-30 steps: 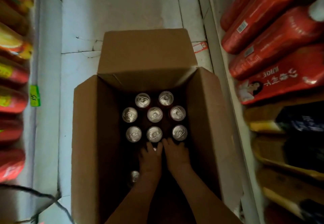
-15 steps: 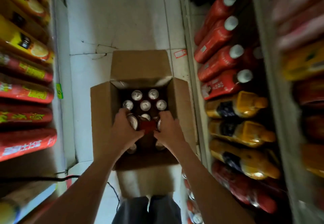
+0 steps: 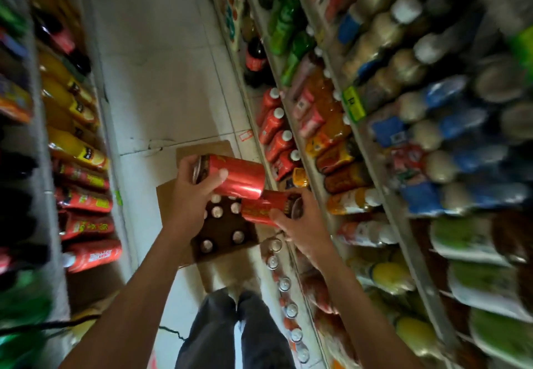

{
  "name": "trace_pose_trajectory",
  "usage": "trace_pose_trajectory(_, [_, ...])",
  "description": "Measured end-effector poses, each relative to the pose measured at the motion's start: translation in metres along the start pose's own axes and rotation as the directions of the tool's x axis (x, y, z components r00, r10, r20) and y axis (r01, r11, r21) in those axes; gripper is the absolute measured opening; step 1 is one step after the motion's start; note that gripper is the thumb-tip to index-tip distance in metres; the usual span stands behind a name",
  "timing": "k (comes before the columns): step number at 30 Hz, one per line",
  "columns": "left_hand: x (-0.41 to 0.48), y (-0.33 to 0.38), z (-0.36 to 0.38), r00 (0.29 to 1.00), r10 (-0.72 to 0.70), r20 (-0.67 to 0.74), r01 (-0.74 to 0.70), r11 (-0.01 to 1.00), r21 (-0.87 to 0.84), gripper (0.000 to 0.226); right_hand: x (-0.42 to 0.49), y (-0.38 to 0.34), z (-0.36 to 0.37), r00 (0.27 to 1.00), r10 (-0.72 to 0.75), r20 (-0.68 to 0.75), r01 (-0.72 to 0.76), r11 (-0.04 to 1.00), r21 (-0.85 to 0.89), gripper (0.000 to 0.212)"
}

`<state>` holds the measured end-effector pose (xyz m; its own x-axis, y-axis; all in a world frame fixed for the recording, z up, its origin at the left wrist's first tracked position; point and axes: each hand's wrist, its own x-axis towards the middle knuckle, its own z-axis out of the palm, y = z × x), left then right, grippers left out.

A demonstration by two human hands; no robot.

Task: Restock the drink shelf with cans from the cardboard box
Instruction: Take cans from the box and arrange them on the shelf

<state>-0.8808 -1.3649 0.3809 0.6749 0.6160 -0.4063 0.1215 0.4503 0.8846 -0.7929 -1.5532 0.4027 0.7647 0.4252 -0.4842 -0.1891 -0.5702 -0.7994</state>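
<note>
My left hand [image 3: 189, 195] grips a red can [image 3: 239, 176] held sideways above the open cardboard box [image 3: 170, 195] on the floor. A second red can [image 3: 259, 210] lies sideways in my right hand [image 3: 302, 227], just below and to the right of the first one, the two cans nearly touching. Several silver can tops [image 3: 217, 211] still show inside the box beneath my hands. The drink shelf [image 3: 317, 184] stands on the right, and a row of cans [image 3: 284, 283] lines its lowest level near my legs.
Shelves packed with bottles flank a narrow tiled aisle [image 3: 161, 80]: red and orange bottles [image 3: 83, 201] on the left, mixed drinks [image 3: 432, 137] on the right. My dark trouser legs [image 3: 230, 331] stand behind the box. A black cable [image 3: 170, 331] trails over the floor.
Both hands reached into the box, each closed on a can, and lifted them up out of it. My head rose too, so the box looks smaller and the right shelves fill more of the view.
</note>
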Motion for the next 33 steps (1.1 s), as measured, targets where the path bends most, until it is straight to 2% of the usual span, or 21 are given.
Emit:
trace_pose_trajectory(3, [-0.023, 0.044, 0.023, 0.994, -0.048, 0.096, 0.075, 0.954, -0.291, 0.085, -0.046, -0.036, -0.04, 0.999, -0.034, -0.036, 0.036, 0.997, 0.067, 0.038])
trace_pose_trajectory(5, [-0.037, 0.074, 0.04, 0.98, -0.07, 0.185, 0.136, 0.915, -0.379, 0.098, -0.071, -0.058, -0.062, 0.997, -0.055, -0.059, 0.063, 0.988, 0.142, 0.032])
trace_pose_trajectory(8, [-0.054, 0.112, 0.059, 0.958, -0.056, 0.281, 0.171, 0.897, -0.406, 0.093, -0.103, -0.092, -0.089, 0.988, -0.108, -0.107, 0.13, 0.964, 0.23, 0.026])
trace_pose_trajectory(12, [-0.077, 0.158, 0.092, 0.938, 0.052, 0.342, 0.094, 0.913, -0.397, 0.094, -0.139, -0.12, -0.119, 0.973, -0.159, -0.167, 0.206, 0.927, 0.313, 0.027])
trace_pose_trajectory(16, [-0.104, 0.191, 0.132, 0.913, 0.076, 0.4, 0.064, 0.944, -0.324, 0.087, -0.17, -0.14, -0.153, 0.951, -0.239, -0.197, 0.293, 0.901, 0.322, 0.033])
trace_pose_trajectory(17, [-0.112, 0.198, 0.145, 0.907, 0.087, 0.412, 0.038, 0.957, -0.287, 0.083, -0.178, -0.145, -0.165, 0.938, -0.268, -0.218, 0.329, 0.887, 0.324, 0.03])
trace_pose_trajectory(19, [-0.128, 0.211, 0.167, 0.898, 0.107, 0.427, -0.002, 0.971, -0.24, 0.047, -0.19, -0.154, -0.183, 0.912, -0.316, -0.261, 0.394, 0.852, 0.344, 0.029])
trace_pose_trajectory(20, [-0.133, 0.218, 0.178, 0.883, 0.121, 0.452, -0.02, 0.975, -0.223, 0.043, -0.195, -0.159, -0.194, 0.897, -0.336, -0.289, 0.423, 0.843, 0.333, 0.033])
trace_pose_trajectory(22, [-0.142, 0.228, 0.197, 0.823, 0.122, 0.554, -0.027, 0.984, -0.177, 0.045, -0.202, -0.166, -0.211, 0.868, -0.358, -0.345, 0.464, 0.83, 0.308, 0.036])
trace_pose_trajectory(25, [-0.143, 0.246, 0.216, 0.754, 0.062, 0.654, -0.026, 0.998, -0.064, 0.052, -0.212, -0.171, -0.238, 0.826, -0.388, -0.41, 0.524, 0.797, 0.302, 0.027])
trace_pose_trajectory(26, [-0.142, 0.25, 0.222, 0.704, 0.037, 0.709, -0.018, 0.999, -0.034, 0.057, -0.216, -0.171, -0.248, 0.813, -0.389, -0.433, 0.538, 0.785, 0.306, 0.027])
trace_pose_trajectory(27, [-0.144, 0.254, 0.228, 0.635, 0.005, 0.773, -0.02, 1.0, 0.01, 0.068, -0.22, -0.171, -0.257, 0.804, -0.389, -0.449, 0.544, 0.786, 0.294, 0.029])
trace_pose_trajectory(28, [-0.14, 0.253, 0.231, 0.585, -0.028, 0.811, -0.05, 0.996, 0.07, 0.089, -0.223, -0.172, -0.265, 0.798, -0.382, -0.466, 0.539, 0.797, 0.271, 0.033])
trace_pose_trajectory(29, [-0.136, 0.253, 0.239, 0.565, -0.072, 0.822, -0.072, 0.988, 0.137, 0.111, -0.225, -0.171, -0.275, 0.787, -0.37, -0.493, 0.528, 0.818, 0.229, 0.037])
trace_pose_trajectory(30, [-0.135, 0.252, 0.246, 0.505, -0.116, 0.855, -0.053, 0.985, 0.165, 0.11, -0.226, -0.17, -0.282, 0.776, -0.356, -0.52, 0.511, 0.839, 0.186, 0.041])
trace_pose_trajectory(32, [-0.138, 0.244, 0.259, 0.356, -0.162, 0.92, 0.007, 0.985, 0.171, 0.089, -0.225, -0.165, -0.298, 0.749, -0.326, -0.577, 0.464, 0.88, 0.104, 0.041])
trace_pose_trajectory(33, [-0.14, 0.242, 0.264, 0.312, -0.181, 0.933, 0.016, 0.982, 0.186, 0.083, -0.224, -0.162, -0.306, 0.735, -0.318, -0.599, 0.44, 0.896, 0.065, 0.039])
